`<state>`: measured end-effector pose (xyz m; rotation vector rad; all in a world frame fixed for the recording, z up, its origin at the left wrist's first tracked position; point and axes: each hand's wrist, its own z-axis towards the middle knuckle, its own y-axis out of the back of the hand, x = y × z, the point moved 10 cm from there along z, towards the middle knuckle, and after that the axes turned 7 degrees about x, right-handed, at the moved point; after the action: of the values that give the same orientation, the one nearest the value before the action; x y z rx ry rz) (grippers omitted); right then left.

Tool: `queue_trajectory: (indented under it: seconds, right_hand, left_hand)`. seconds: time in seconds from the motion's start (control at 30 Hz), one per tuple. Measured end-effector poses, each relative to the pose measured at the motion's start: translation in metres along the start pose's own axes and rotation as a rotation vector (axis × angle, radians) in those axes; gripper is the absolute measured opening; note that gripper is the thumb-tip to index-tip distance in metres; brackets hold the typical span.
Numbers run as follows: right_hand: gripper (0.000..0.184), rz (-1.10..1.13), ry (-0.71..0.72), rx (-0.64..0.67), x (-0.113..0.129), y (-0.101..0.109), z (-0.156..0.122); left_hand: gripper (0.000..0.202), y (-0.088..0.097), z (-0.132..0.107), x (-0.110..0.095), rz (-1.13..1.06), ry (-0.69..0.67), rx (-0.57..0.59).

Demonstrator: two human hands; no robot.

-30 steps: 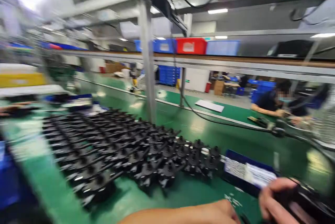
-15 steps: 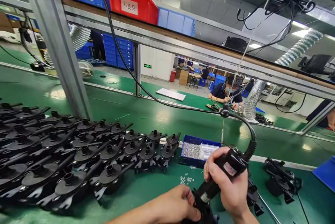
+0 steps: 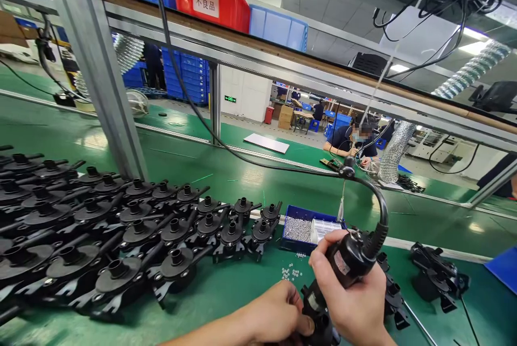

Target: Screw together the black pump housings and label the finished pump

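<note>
My right hand is wrapped round a black corded electric screwdriver, which tilts with its nose down to the left. Its tip is hidden. Below the nose, near the bottom edge, is a black plastic part, partly covered by my hands. My left hand has its thumb and fingers closed on this part, just beside the screwdriver's nose. Small metal nuts lie loose on the green mat beyond my left hand. Behind them stands a blue tray with many small metal pieces and a clear plastic container.
Rows of black round-topped assemblies fill the left of the bench. More black assemblies and a metal rod lie at right. The screwdriver's cable hangs across the view. A metal post stands at left; a co-worker sits opposite.
The screwdriver and my right hand have shifted slightly left and down, and the tool stands a little more upright. My left hand stays closed at the part. The view has shifted slightly.
</note>
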<state>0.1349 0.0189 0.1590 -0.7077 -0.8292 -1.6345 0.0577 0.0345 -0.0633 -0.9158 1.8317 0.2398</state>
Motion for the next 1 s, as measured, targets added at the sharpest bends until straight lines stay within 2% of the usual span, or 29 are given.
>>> queue_trajectory:
  seconds: [0.1, 0.13, 0.23, 0.27, 0.3, 0.33, 0.43, 0.47, 0.6, 0.67, 0.77, 0.87, 1.0]
  right_hand:
    - [0.017, 0.059, 0.023, 0.033, 0.001, -0.001, 0.002]
    - [0.017, 0.155, -0.006, 0.109, -0.001, -0.005, 0.005]
    - [0.026, 0.522, -0.074, 0.479, 0.002, -0.027, 0.007]
    - [0.029, 0.585, -0.080, 0.552, 0.004, -0.030, 0.006]
    - [0.029, 0.585, -0.089, 0.550, 0.002, -0.029, 0.007]
    - [0.027, 0.526, -0.106, 0.471, -0.004, -0.024, 0.009]
    - [0.023, 0.254, -0.109, 0.072, -0.019, 0.003, 0.008]
    - [0.022, 0.188, -0.095, 0.005, -0.018, 0.005, 0.005]
    - [0.011, 0.083, -0.039, 0.054, -0.006, -0.005, 0.004]
    - [0.009, 0.070, -0.045, 0.045, -0.002, 0.000, 0.007]
    - [0.011, 0.140, -0.071, 0.090, -0.002, 0.001, 0.011]
    - [0.013, 0.236, -0.026, 0.171, -0.001, -0.007, 0.009]
    - [0.015, 0.251, 0.016, 0.164, 0.000, -0.007, 0.004]
  left_hand:
    - [0.042, -0.002, 0.002, 0.002, -0.040, -0.006, -0.002]
    - [0.043, -0.001, 0.002, 0.004, -0.047, -0.001, -0.016]
    - [0.043, 0.002, 0.001, 0.008, -0.059, 0.028, -0.055]
    - [0.042, 0.002, 0.001, 0.008, -0.065, 0.036, -0.059]
    - [0.041, 0.002, 0.000, 0.009, -0.073, 0.043, -0.057]
    - [0.039, 0.001, 0.000, 0.010, -0.081, 0.051, -0.052]
    - [0.034, 0.000, -0.001, 0.010, -0.097, 0.055, -0.034]
    - [0.034, 0.000, -0.001, 0.009, -0.103, 0.044, -0.030]
    - [0.034, -0.004, -0.001, 0.006, -0.116, 0.011, 0.013]
    - [0.034, -0.004, 0.000, 0.008, -0.121, 0.035, 0.007]
    - [0.036, -0.002, 0.000, 0.011, -0.125, 0.061, -0.019]
    - [0.038, -0.003, 0.001, 0.010, -0.106, 0.038, -0.002]
    - [0.037, -0.004, 0.001, 0.007, -0.107, 0.000, 0.017]
